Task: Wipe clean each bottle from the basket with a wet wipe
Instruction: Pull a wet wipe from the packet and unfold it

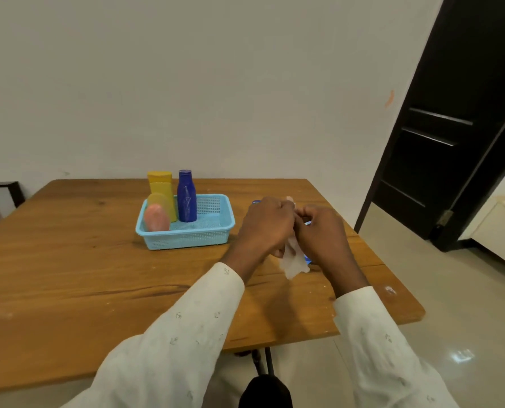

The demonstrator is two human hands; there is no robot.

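Here, your left hand [264, 223] and right hand [323, 231] met over the right part of the wooden table [83, 269], knuckles toward the camera and fingers curled inward. Between them hung a white wet wipe [293, 262], its crumpled lower edge dangling just above the tabletop; both hands appeared to pinch it, though the fingertips themselves were hidden behind the backs of your hands. Bits of something blue [308, 259] showed behind and below your hands, too covered to tell what it was.

To the left of your hands, near but apart, sat the light blue basket [186, 240]. In it stood a dark blue bottle [187, 197], a tall yellow bottle [161, 187] beside it, and a pink bottle [156, 217] at the basket's front left corner, with a smaller yellow rounded one [160, 200] just behind the pink one.
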